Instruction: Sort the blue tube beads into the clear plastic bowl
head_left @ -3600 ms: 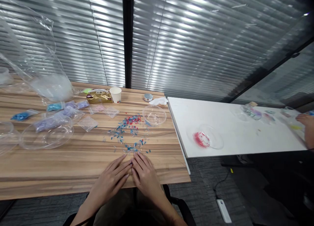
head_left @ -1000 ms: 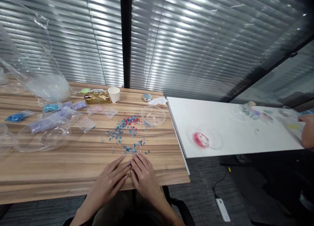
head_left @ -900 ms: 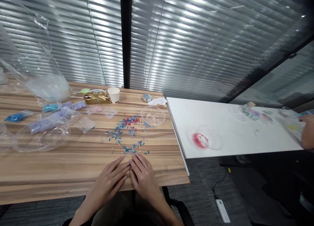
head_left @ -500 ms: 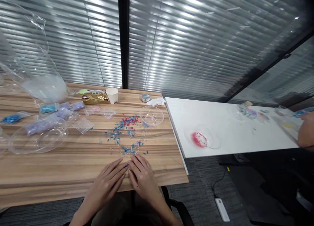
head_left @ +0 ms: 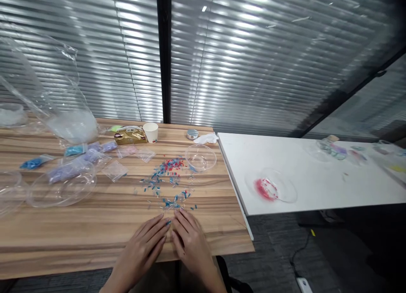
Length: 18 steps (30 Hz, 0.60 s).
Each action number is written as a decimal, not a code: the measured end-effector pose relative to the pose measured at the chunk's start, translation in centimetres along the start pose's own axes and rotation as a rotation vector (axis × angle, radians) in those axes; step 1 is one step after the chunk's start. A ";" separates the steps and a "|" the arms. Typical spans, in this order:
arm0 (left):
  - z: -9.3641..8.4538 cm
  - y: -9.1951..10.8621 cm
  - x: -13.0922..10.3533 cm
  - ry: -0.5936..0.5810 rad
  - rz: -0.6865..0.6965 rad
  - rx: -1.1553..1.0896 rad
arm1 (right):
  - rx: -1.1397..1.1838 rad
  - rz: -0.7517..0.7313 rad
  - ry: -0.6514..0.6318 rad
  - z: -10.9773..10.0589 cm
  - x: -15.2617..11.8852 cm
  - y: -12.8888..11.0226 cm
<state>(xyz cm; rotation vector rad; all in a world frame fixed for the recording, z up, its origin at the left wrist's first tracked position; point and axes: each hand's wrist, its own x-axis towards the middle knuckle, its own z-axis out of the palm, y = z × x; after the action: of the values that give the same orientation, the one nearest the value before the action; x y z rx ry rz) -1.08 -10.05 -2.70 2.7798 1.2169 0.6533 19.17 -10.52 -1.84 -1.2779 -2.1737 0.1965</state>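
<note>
On the wooden table (head_left: 104, 225), small blue, red and clear pieces (head_left: 173, 164) lie scattered in front of my hands. My left hand (head_left: 146, 242) rests near the table edge with its fingertips pointing right. A small blue piece (head_left: 168, 222) shows at its fingertips, between both hands. My right hand (head_left: 189, 238) lies close beside it, fingers forward and near the closest blue pieces (head_left: 171, 203). Whether either hand grips a piece cannot be made out. A clear round dish (head_left: 201, 158) stands beyond, to the right of the pile.
Clear lids (head_left: 63, 195), purple packets (head_left: 68, 170), a blue packet (head_left: 31, 163) and a large plastic bag (head_left: 74, 125) are at left. Behind are a gold packet (head_left: 130, 135), paper cup (head_left: 151, 133), round tin (head_left: 192, 134) and tissue (head_left: 207, 138). A white table (head_left: 304, 178) holds a dish with red pieces (head_left: 266, 189).
The view has shifted, so the table sits lower and further right in the picture. A person's arm at the far right is out of view. My hands keep nearly the same pose.
</note>
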 end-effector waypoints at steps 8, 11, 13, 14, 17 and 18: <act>0.2 -0.4 0.2 0.052 0.057 0.059 | 0.006 0.013 0.032 0.5 -0.2 0.1; 0.2 -0.5 0.4 0.071 0.078 0.082 | 0.007 0.009 0.056 1.0 -0.4 0.2; 0.2 -0.6 0.5 0.079 0.094 0.100 | -0.001 -0.001 0.076 1.4 -0.5 0.3; 0.2 -0.7 0.5 0.082 0.105 0.111 | -0.005 -0.009 0.092 1.6 -0.5 0.4; 0.3 -0.9 0.5 0.103 0.137 0.141 | -0.021 -0.039 0.155 2.3 -0.5 0.7; 0.4 -1.0 0.5 0.109 0.147 0.148 | -0.026 -0.042 0.178 2.5 -0.5 0.8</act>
<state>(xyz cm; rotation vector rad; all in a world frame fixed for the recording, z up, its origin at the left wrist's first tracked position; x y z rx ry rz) -1.34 -8.99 -3.07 3.0161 1.1294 0.7639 18.54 -10.09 -4.46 -1.2145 -2.0552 0.0363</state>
